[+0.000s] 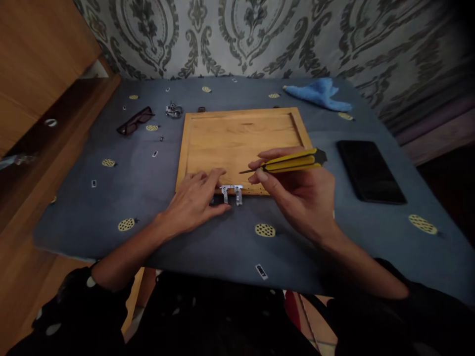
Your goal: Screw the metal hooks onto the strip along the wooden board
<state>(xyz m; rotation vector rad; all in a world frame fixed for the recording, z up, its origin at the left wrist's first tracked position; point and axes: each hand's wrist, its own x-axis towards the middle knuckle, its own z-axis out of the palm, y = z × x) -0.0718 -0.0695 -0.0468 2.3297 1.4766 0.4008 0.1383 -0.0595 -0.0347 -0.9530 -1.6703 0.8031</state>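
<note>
A framed wooden panel lies flat on the cloth-covered table. At its near edge sits a silver metal hinge with two arms pointing toward me. My left hand rests on the panel's near left edge, fingers extended and apart, index finger and thumb beside the hinge. Held between the thumb and fingers of my right hand is a screwdriver with a yellow and black handle. Its thin shaft points left, and the tip is a little above the panel, apart from the hinge.
Dark sunglasses and a small pile of metal hardware lie at the back left. A small screw is nearby. A blue cloth is at the back right, a black phone to the right. Wooden furniture borders the left side.
</note>
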